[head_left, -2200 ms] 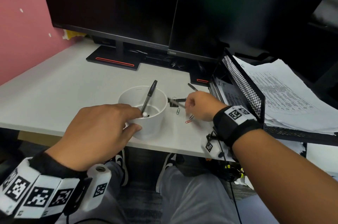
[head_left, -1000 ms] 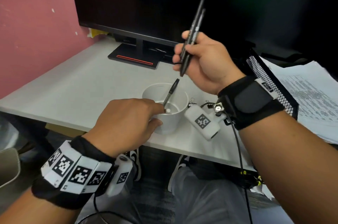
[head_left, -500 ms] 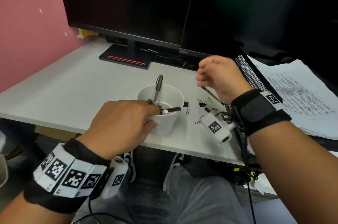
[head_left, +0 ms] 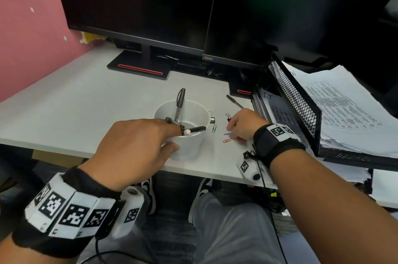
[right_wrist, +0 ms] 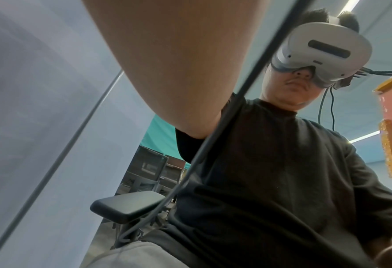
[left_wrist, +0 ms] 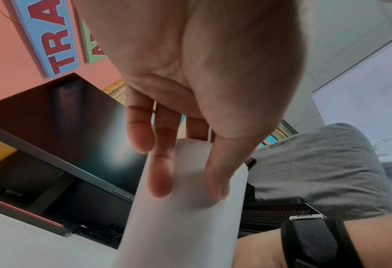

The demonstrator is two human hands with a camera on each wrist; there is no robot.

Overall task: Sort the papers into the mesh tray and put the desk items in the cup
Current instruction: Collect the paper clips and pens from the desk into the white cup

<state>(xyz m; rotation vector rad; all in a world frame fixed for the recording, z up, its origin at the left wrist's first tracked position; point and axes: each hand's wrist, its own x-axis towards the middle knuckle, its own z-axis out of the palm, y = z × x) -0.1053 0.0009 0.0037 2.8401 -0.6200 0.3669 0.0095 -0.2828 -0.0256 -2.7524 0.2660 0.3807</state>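
Note:
A white cup (head_left: 187,143) stands near the desk's front edge, and my left hand (head_left: 137,145) grips its near side. In the left wrist view, my left hand (left_wrist: 189,190) has its thumb and fingers wrapped on the cup (left_wrist: 181,226). Three pens sit in it: one pen (head_left: 180,103) leans upright, another pen (head_left: 195,129) lies across the rim. My right hand (head_left: 242,127) rests on the desk right of the cup, fingertips bent down beside a blue paper clip (head_left: 226,134). I cannot make out whether it pinches anything. A loose pen (head_left: 234,101) lies just beyond it.
Two binder clips (head_left: 212,119), a green paper clip (head_left: 214,128) and a red paper clip (head_left: 226,141) lie between cup and right hand. The black mesh tray (head_left: 301,102) holds a paper stack (head_left: 349,110) at the right. Two monitors (head_left: 150,5) stand behind.
My right hand lifted two pens above the cup, dropped them in, then came down onto the desk among the clips. My left hand stayed on the cup.

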